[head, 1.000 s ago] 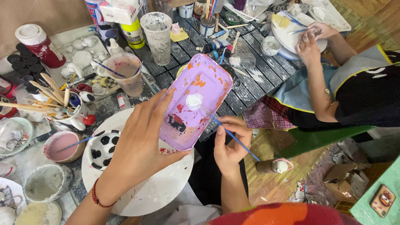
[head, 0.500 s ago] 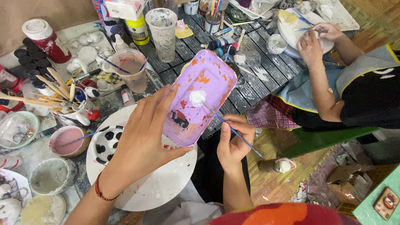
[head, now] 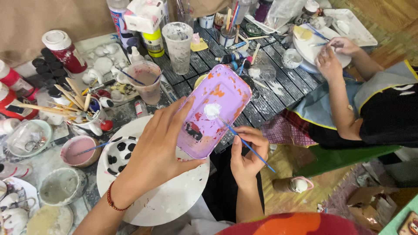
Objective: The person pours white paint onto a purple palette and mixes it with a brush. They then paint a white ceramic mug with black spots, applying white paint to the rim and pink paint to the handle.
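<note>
purple plastic rectangular paint tray (head: 214,114), smeared with orange and red and bearing a white blob, is held tilted above the dark slatted table (head: 278,93) by the left hand (head: 154,150), its fingers spread under and along the near edge. the right hand (head: 247,154) pinches a thin blue-handled brush (head: 246,143), bristle tip in the white blob. under the tray lies a round white turntable disc (head: 167,200) with a black-spotted white cup (head: 119,152) on it. a pink-filled bowl (head: 79,150) sits just left. beyond the tray stand a clear cup of murky water (head: 146,80) and a paint-stained tumbler (head: 178,41). another person's hands (head: 333,56) work at a white plate (head: 307,48) far right.
</note>
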